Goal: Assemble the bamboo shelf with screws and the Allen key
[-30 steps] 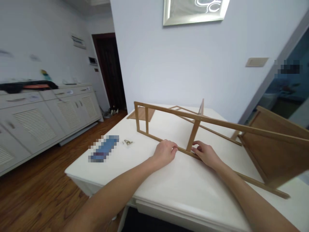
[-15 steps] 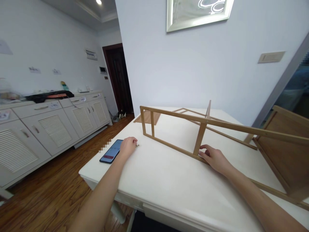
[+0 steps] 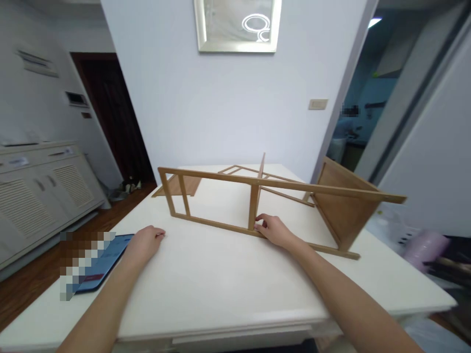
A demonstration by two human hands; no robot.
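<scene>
The left hand [image 3: 144,245] is half curled, thumb and fingers drawn together; whether they pinch anything is too small to tell. The phone [image 3: 105,262] lies just beside its wrist. The right hand [image 3: 275,231], loosely bent, has its fingertips at the frame's [image 3: 253,206] crossbar; whether it grips cannot be told. The frame lies ahead of both hands, its panel [image 3: 340,206] beyond the right one.

A framed picture [image 3: 237,27] is hung on the pale wall [image 3: 228,108]; a louvred cabinet [image 3: 55,169] is seen at left.
</scene>
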